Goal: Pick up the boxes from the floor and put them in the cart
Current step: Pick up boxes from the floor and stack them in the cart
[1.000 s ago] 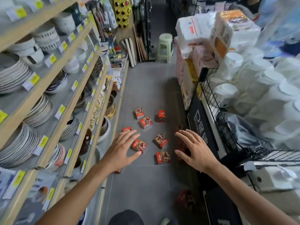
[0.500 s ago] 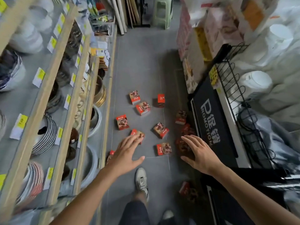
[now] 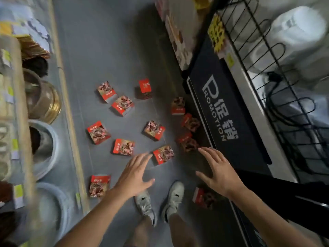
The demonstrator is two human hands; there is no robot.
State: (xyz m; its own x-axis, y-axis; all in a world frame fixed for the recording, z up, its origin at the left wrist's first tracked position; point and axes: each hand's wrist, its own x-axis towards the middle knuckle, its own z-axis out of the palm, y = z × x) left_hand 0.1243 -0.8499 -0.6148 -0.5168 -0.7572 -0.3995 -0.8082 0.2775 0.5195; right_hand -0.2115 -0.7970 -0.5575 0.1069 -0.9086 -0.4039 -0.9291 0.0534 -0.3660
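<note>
Both hands reach down over the floor, palms down, fingers spread wide, nothing held. Left hand [image 3: 136, 177] is nearest the box [image 3: 163, 154] lying just ahead and slightly right of its fingertips; apart or touching at the index tip, cannot tell. That box lies flat, picture face up, red band toward the hand, long axis slanted up to the right. Right hand [image 3: 218, 171] has its fingertips just short of a darker box [image 3: 188, 142] in shadow, ahead and to its left; another box [image 3: 202, 196] sits under its wrist by the right shoe [image 3: 173, 198].

Likely next step: each hand takes its nearest box, left the front one, right the shadowed one. Neither is gripped yet.

More boxes are scattered further out: one [image 3: 123, 147] ahead-left of the left hand, one [image 3: 99, 185] beside the left forearm near the shelf base, and others well beyond. One box [image 3: 145, 88] stands upright; the rest lie flat.

Surface is smooth grey floor [image 3: 106, 50], so flat boxes may need an edge pinch. Narrow aisle: shelves of bowls [image 3: 42, 102] on the left, black promotion sign [image 3: 222, 111] and wire rack [image 3: 267, 50] on the right. No cart clearly in view. Picture edges blurred.
</note>
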